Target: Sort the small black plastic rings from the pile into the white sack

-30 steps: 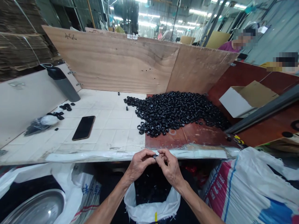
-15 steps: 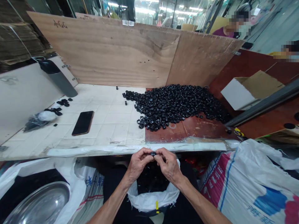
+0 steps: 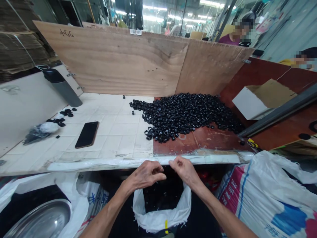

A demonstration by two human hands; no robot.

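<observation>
My left hand hangs just below the table's front edge with its fingers curled, and nothing shows in them. My right hand is palm down near that edge, with its fingers loosely apart and holding nothing visible. Between and below my hands gapes a white woven sack, its mouth showing dark contents that look like small black rings. Beyond the edge, a large heap of black rings covers a red-brown board and spills onto white tiles.
A black phone lies on the tiles near a grey bottle and a plastic bag. Plywood boards stand behind. A white box, a steel basin and a printed sack flank me. A person stands beyond.
My hands have moved apart and lower over the sack. The small black ring held between them earlier no longer shows.
</observation>
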